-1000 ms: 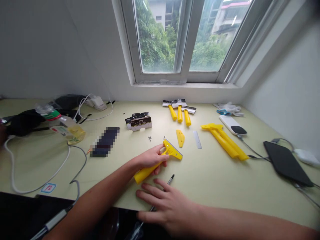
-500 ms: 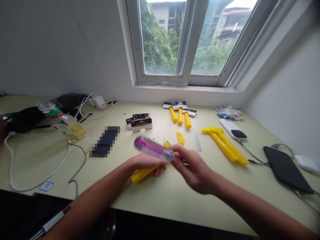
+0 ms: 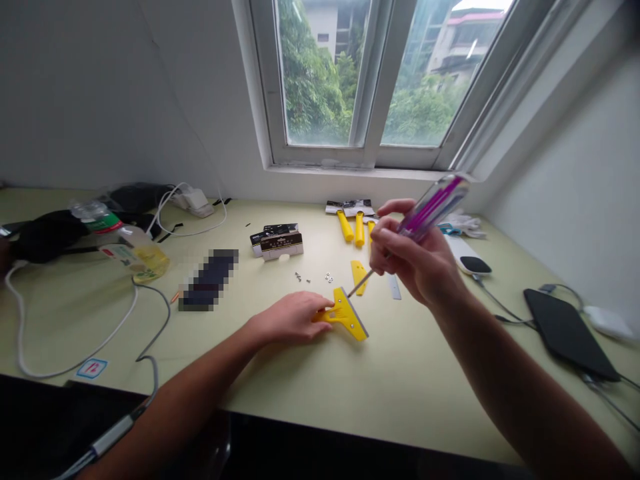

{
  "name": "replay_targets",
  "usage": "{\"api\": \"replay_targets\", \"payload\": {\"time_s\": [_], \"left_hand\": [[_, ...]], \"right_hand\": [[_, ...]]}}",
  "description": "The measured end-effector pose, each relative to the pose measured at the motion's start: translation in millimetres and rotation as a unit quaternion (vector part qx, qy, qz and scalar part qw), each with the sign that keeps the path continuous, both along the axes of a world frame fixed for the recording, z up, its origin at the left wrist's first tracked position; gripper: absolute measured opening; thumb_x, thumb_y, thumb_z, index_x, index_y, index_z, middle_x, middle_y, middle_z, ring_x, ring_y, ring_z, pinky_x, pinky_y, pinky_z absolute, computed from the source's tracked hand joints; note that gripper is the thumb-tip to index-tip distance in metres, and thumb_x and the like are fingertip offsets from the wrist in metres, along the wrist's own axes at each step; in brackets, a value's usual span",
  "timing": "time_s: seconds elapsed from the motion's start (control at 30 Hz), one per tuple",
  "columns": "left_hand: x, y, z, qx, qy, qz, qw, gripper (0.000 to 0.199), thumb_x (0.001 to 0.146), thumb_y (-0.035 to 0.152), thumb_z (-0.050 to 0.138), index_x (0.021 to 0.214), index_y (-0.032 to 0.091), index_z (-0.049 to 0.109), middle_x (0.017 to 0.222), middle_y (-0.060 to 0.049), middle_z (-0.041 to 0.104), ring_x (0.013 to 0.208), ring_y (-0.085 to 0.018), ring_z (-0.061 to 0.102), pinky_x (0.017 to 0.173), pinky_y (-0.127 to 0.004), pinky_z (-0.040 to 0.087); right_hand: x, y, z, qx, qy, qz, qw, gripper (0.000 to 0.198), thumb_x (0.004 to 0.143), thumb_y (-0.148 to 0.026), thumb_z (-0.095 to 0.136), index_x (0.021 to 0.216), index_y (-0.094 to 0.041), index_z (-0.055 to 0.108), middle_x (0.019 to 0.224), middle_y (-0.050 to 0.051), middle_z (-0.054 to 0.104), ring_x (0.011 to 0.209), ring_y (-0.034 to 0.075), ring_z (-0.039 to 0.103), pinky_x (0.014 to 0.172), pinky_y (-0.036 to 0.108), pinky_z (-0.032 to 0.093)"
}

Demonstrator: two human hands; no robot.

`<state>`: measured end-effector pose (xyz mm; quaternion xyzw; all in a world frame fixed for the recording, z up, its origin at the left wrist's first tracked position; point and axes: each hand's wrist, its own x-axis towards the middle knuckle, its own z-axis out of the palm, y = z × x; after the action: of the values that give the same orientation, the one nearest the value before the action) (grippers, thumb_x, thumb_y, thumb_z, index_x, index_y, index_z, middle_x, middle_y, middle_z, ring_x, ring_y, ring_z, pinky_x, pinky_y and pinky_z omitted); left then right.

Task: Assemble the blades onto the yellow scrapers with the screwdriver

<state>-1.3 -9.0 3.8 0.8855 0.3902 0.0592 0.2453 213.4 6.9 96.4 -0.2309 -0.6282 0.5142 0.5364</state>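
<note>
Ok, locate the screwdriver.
In the head view, right of centre, the purple-handled screwdriver is gripped in the right hand, its tip near the yellow scraper held by the left hand.

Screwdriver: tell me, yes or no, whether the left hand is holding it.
No, the right hand grips the screwdriver, while the left hand holds the yellow scraper.

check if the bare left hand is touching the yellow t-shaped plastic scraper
Touching. The head view shows the left hand gripping the yellow scraper by its neck, just behind the broad blade end.
</note>
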Motion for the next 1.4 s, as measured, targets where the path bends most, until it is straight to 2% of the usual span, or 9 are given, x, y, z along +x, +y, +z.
{"api": "replay_targets", "payload": {"time_s": [0.1,0.17,0.23,0.3,0.5,0.73,1.03,1.27,1.4], "left_hand": [[0.0,-0.2,-1.0,0.027,0.011,-0.011,1.0,0.032,0.091,0.034,0.054,0.118,0.018,0.062,0.112,-0.009,0.065,0.095,-0.022,0.062,0.083,-0.032,0.049],[0.3,-0.6,-1.4,0.053,0.027,-0.012,0.998,0.03,0.091,0.032,0.054,0.115,0.018,0.063,0.11,-0.009,0.063,0.091,-0.021,0.062,0.079,-0.031,0.05],[0.2,-0.8,-2.3,0.08,0.035,-0.016,0.996,0.032,0.09,0.029,0.055,0.119,0.017,0.061,0.109,-0.01,0.063,0.094,-0.022,0.061,0.082,-0.033,0.049],[-0.6,-0.5,-3.4,0.089,0.033,-0.028,0.995,0.039,0.089,0.025,0.056,0.127,0.019,0.056,0.108,-0.009,0.063,0.098,-0.023,0.06,0.084,-0.034,0.049],[-4.3,2.0,-5.7,0.068,0.024,-0.072,0.995,0.039,0.093,0.022,0.053,0.129,0.035,0.06,0.11,-0.005,0.06,0.093,-0.018,0.06,0.081,-0.03,0.047],[-3.1,1.3,-4.8,0.067,0.029,-0.069,0.995,0.041,0.094,0.023,0.05,0.132,0.036,0.058,0.105,-0.005,0.059,0.089,-0.018,0.057,0.078,-0.028,0.044],[-3.0,0.8,-2.4,0.06,0.03,-0.07,0.995,0.042,0.093,0.022,0.051,0.132,0.036,0.058,0.104,-0.005,0.058,0.089,-0.017,0.057,0.076,-0.026,0.043],[-3.8,2.4,-4.6,0.058,0.031,-0.07,0.995,0.041,0.094,0.024,0.051,0.131,0.037,0.058,0.104,-0.005,0.058,0.089,-0.018,0.057,0.076,-0.027,0.042],[-4.1,2.9,-4.9,0.056,0.022,-0.072,0.996,0.04,0.093,0.024,0.051,0.131,0.037,0.059,0.105,-0.005,0.059,0.089,-0.017,0.057,0.076,-0.027,0.042]], "right_hand": [[8.3,-1.0,1.6,0.089,-0.088,-0.096,0.987,0.016,0.092,-0.038,0.055,0.092,-0.022,0.058,0.066,-0.004,0.048,0.054,0.011,0.047,0.051,0.028,0.041],[13.2,-0.2,2.3,0.171,-0.204,-0.163,0.95,0.022,0.09,-0.042,0.057,0.086,-0.02,0.061,0.07,-0.001,0.053,0.06,0.012,0.051,0.057,0.029,0.042],[16.9,1.2,2.8,0.216,-0.289,-0.214,0.908,0.022,0.087,-0.041,0.063,0.095,-0.021,0.06,0.071,-0.001,0.056,0.058,0.012,0.05,0.057,0.029,0.041],[19.6,2.9,2.5,0.215,-0.308,-0.241,0.895,0.029,0.085,-0.041,0.065,0.106,-0.023,0.056,0.073,-0.002,0.057,0.055,0.011,0.049,0.054,0.028,0.041],[20.3,11.0,-7.0,0.143,-0.237,-0.257,0.926,0.038,0.091,-0.045,0.055,0.12,-0.028,0.039,0.088,0.004,0.061,0.059,0.015,0.057,0.05,0.03,0.045],[10.8,22.1,-25.0,0.101,-0.216,-0.251,0.938,0.038,0.091,-0.049,0.053,0.118,-0.03,0.035,0.083,0.003,0.059,0.051,0.013,0.054,0.047,0.03,0.045],[7.7,25.8,-34.4,0.107,-0.228,-0.245,0.936,0.038,0.091,-0.048,0.053,0.12,-0.028,0.038,0.078,0.001,0.059,0.048,0.012,0.054,0.046,0.029,0.044],[22.5,32.3,-16.0,0.084,-0.266,-0.232,0.932,0.038,0.079,-0.044,0.07,0.104,-0.023,0.05,0.079,0.002,0.062,0.055,0.015,0.061,0.043,0.027,0.047],[38.2,25.0,0.6,0.107,-0.288,-0.142,0.941,0.066,0.075,-0.035,0.076,0.128,-0.026,0.038,0.086,0.003,0.065,0.069,0.019,0.066,0.061,0.033,0.055]]}}
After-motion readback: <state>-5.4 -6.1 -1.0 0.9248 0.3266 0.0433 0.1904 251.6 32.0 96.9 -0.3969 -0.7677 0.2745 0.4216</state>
